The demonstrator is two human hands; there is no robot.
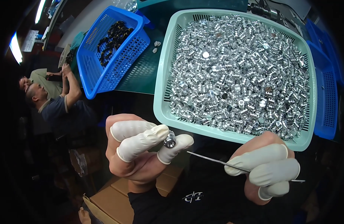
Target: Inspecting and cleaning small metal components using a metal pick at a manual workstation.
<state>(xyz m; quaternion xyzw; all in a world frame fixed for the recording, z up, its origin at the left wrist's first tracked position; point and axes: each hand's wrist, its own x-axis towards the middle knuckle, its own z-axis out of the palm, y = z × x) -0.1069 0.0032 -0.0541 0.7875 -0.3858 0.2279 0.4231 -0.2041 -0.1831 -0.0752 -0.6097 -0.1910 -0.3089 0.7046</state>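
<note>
hands work close together just below a pale green basket (161,74) heaped with small shiny metal parts (239,71). left hand (140,149), with white rubber covers on its fingertips (142,142), is closed on one small metal part (170,141), pinching it between the covered thumb and forefinger so that its round open end faces the other hand. that part sits just below the near rim of the green basket, apart from the heap. right hand (267,168), also wearing white fingertip covers, is closed on a thin metal pin (209,159); the pin runs through the curled fingers, its long end pointing left and slightly up toward the held part, its short end sticking out to the right of the hand. the pin's tip is near the part but not touching it.

the green basket rests on a dark green surface (142,74). to its left on the same surface stands a blue basket (101,71), tilted, with small black parts (114,37) inside. two small pale discs (156,45) lie on the surface between the two baskets. another blue basket (326,100) sits just beside the green one on the right. below the hands are brown cardboard boxes (116,198) and dark clothing. at far left another person (56,97) sits with arms raised.
</note>
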